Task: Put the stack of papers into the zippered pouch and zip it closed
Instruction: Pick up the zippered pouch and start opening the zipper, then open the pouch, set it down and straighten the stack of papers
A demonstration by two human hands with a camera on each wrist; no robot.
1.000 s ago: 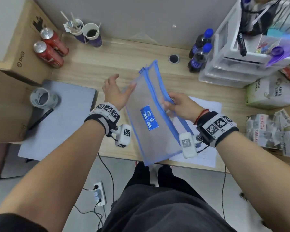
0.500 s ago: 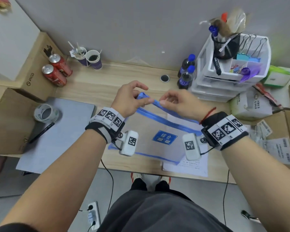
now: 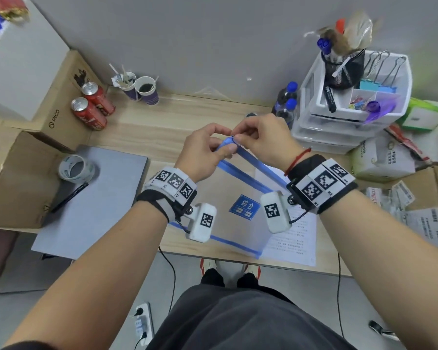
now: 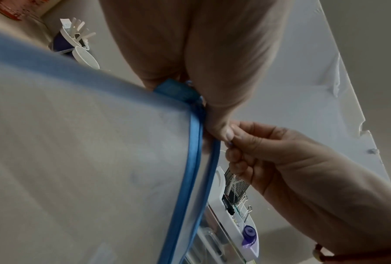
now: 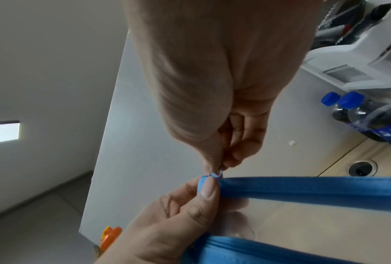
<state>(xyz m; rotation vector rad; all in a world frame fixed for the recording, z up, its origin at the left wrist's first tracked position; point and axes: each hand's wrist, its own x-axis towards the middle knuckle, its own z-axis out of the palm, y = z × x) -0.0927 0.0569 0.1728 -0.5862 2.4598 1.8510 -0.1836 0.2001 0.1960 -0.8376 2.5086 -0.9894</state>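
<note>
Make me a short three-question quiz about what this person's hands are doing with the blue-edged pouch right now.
1. True or false: the stack of papers already sits inside the zippered pouch.
2. Which hand pinches the zipper pull? A) left hand B) right hand C) neither
3. Fill in: the left hand pinches the pouch's blue ____ end, beside the pull.

Key
1. False: the papers lie on the desk, partly under the pouch.
2. B: the right hand pinches it between thumb and fingertip.
3. Zipper: the left thumb presses on the blue tape there.
</note>
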